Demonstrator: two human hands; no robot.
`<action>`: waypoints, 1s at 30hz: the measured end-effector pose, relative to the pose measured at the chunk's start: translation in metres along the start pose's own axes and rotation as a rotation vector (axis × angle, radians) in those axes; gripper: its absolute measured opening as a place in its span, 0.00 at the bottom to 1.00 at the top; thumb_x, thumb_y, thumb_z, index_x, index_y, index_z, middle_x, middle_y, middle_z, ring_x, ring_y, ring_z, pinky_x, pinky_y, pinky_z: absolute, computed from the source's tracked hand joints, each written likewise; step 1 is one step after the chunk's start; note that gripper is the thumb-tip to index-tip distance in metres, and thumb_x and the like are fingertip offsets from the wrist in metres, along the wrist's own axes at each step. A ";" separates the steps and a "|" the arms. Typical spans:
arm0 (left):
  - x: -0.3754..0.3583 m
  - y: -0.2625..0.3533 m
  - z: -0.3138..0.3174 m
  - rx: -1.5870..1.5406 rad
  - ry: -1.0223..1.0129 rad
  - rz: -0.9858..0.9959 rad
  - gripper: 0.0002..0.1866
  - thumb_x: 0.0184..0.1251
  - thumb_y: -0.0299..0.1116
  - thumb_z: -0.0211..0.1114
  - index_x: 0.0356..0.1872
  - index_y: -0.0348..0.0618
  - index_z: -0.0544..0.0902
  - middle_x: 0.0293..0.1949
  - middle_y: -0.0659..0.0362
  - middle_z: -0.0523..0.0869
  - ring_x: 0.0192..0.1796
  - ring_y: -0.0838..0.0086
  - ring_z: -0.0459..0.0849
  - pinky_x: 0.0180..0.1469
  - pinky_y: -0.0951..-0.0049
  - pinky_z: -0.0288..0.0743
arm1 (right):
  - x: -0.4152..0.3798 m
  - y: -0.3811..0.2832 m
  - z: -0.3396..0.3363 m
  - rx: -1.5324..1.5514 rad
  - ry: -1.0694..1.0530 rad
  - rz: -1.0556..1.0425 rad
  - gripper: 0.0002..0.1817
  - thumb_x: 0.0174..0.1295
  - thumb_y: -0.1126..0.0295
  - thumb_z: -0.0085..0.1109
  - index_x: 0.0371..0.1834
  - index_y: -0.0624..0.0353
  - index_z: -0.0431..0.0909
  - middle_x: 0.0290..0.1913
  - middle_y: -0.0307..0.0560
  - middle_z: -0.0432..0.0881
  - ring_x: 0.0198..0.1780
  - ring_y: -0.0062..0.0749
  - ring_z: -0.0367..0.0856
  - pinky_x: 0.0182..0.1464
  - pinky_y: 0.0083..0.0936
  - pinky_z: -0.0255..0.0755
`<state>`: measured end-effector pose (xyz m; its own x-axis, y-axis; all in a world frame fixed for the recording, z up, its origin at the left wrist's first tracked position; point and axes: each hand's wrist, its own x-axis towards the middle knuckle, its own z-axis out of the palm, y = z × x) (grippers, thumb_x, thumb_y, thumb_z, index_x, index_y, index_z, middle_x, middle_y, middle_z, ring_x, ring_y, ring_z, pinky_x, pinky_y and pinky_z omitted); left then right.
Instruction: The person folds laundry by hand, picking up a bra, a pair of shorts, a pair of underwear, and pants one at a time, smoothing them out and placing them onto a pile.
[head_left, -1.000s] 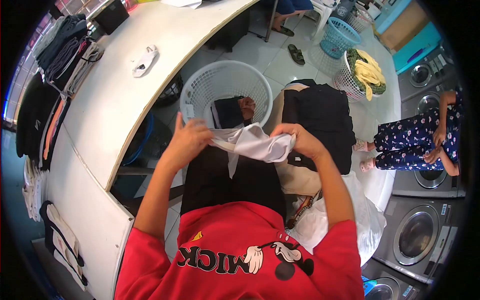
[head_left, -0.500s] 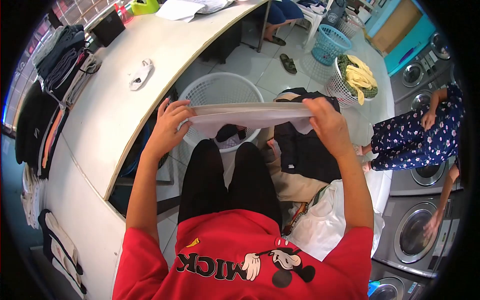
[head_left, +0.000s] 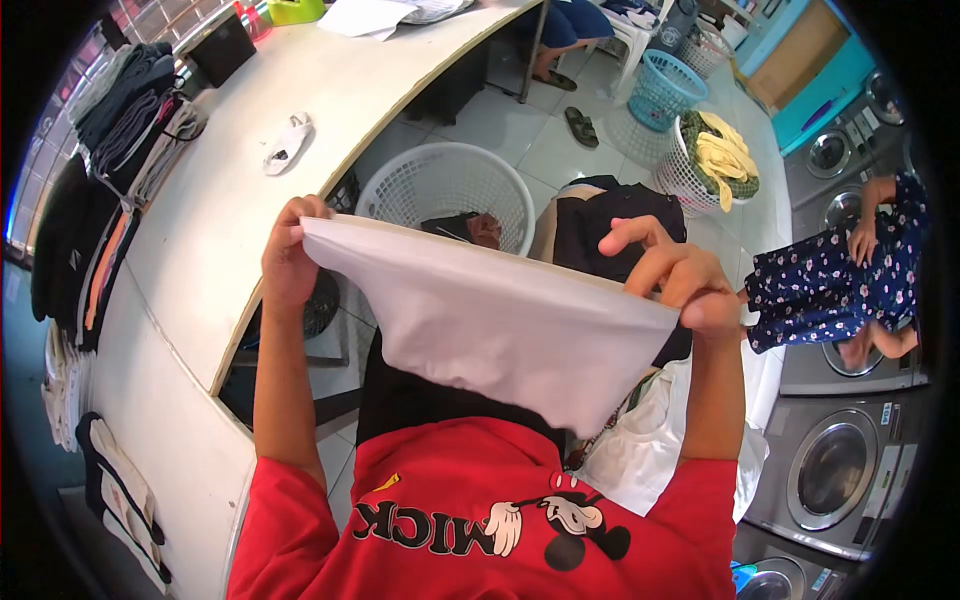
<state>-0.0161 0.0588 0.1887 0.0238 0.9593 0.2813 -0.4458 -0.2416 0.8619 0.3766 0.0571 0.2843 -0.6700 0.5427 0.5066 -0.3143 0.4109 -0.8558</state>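
Note:
A white cloth garment (head_left: 500,315) hangs stretched between my hands above my lap, its top edge taut and its lower part loose. My left hand (head_left: 292,250) pinches its left corner. My right hand (head_left: 685,285) grips the other end, with the index finger raised off the cloth. What kind of garment it is I cannot make out. Just beyond it stands a white laundry basket (head_left: 445,165) with dark and brown clothes (head_left: 465,228) inside. Dark folded clothing (head_left: 615,225) lies to the right of the basket, and white clothes (head_left: 640,440) lie beside my right forearm.
A curved white table (head_left: 230,230) runs along my left, with stacked folded clothes (head_left: 125,130) and a small white item (head_left: 288,143) on it. At right, a person in a flowered dress (head_left: 830,265) stands by washing machines (head_left: 835,470). A basket with yellow cloth (head_left: 715,160) stands behind.
The white garment has opened downward and now hangs lower. My left hand has moved left and my right hand down and right. The person at right has shifted an arm.

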 end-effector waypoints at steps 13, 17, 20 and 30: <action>-0.003 -0.015 0.104 0.312 -0.440 -0.495 0.07 0.61 0.31 0.60 0.38 0.40 0.79 0.34 0.68 0.78 0.40 0.84 0.74 0.44 0.82 0.66 | 0.052 0.036 0.054 -0.349 0.131 0.525 0.10 0.55 0.71 0.57 0.41 0.60 0.76 0.24 0.40 0.76 0.26 0.21 0.72 0.29 0.18 0.62; -0.001 0.004 0.098 0.342 -0.505 -0.545 0.10 0.62 0.34 0.60 0.41 0.41 0.78 0.33 0.66 0.78 0.37 0.84 0.74 0.40 0.83 0.67 | 0.042 0.038 0.041 -0.204 0.152 0.610 0.12 0.53 0.70 0.60 0.39 0.62 0.75 0.17 0.31 0.65 0.23 0.12 0.60 0.27 0.12 0.56; 0.004 -0.006 0.109 0.616 -0.732 -0.457 0.09 0.62 0.32 0.58 0.39 0.38 0.76 0.33 0.64 0.77 0.38 0.82 0.73 0.42 0.80 0.67 | 0.048 0.041 0.048 -0.273 0.105 0.578 0.13 0.53 0.68 0.61 0.39 0.60 0.75 0.18 0.34 0.69 0.23 0.14 0.63 0.27 0.14 0.58; 0.039 0.045 0.045 0.701 -0.459 -0.259 0.06 0.53 0.28 0.56 0.30 0.37 0.76 0.40 0.57 0.80 0.48 0.68 0.76 0.58 0.64 0.62 | -0.012 0.034 -0.035 -0.968 0.013 0.376 0.15 0.51 0.58 0.62 0.23 0.59 0.77 0.25 0.40 0.74 0.32 0.26 0.72 0.45 0.26 0.64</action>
<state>0.0056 0.0786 0.2573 0.4730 0.8795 0.0532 0.2720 -0.2032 0.9406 0.3977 0.0903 0.2524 -0.6040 0.7629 0.2307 0.5916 0.6231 -0.5116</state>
